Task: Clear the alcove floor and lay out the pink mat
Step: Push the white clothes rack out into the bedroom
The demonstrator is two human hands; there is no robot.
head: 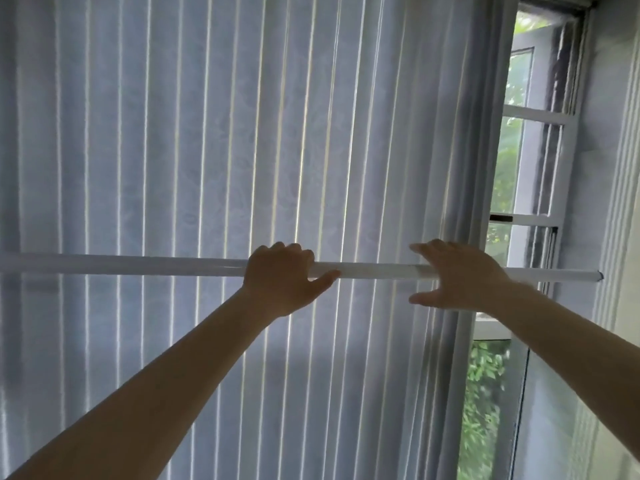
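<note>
Our left hand (pixel 280 277) curls round the white rod (pixel 138 266), while our right hand (pixel 464 275) lies spread against it, gripping nothing. With only one real grip, we judge the rod could tip or slip from the wall (pixel 620 168) and snag the curtain (pixel 207 133) behind. Neither pink mat nor alcove floor is in view.

No readable text, label or number anywhere

Dim, backlit through curtain (pixel 242 133); soft overall blur.
</note>
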